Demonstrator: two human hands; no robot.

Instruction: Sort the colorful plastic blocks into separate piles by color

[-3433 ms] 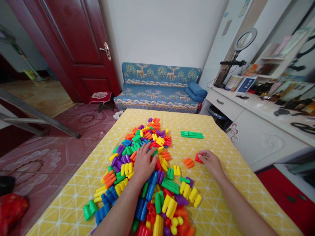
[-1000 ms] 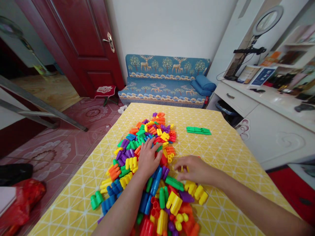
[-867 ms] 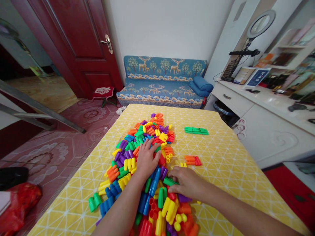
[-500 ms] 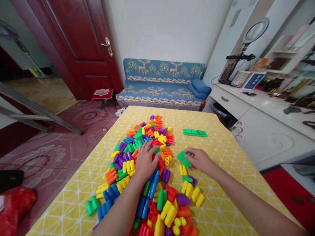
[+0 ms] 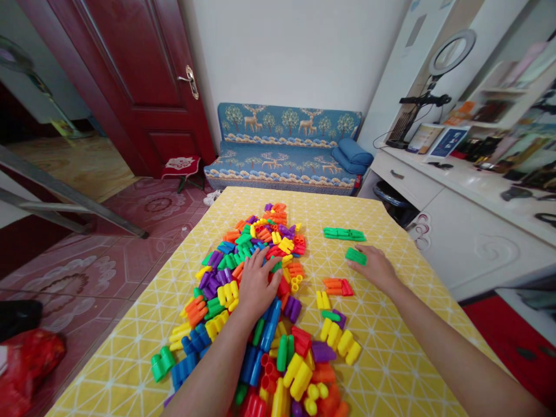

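Observation:
A big pile of coloured plastic blocks (image 5: 243, 272) covers the middle of the table with the yellow cloth (image 5: 391, 359). My left hand (image 5: 257, 284) lies flat on the pile with its fingers spread. My right hand (image 5: 377, 267) is further right and holds a green block (image 5: 356, 255) in its fingertips, just above the cloth. A row of joined green blocks (image 5: 344, 234) lies a little beyond that hand. A short orange and red row (image 5: 338, 286) lies on the cloth between my two hands.
A blue patterned sofa (image 5: 286, 147) stands past the far table edge. A white desk (image 5: 460, 197) with a ring light (image 5: 449, 53) runs along the right. A dark red door (image 5: 130, 75) and a small red stool (image 5: 180, 168) are at the left.
My right hand took a green block from the near part of the pile and carried it right and away, towards the green row. My left hand stayed on the pile.

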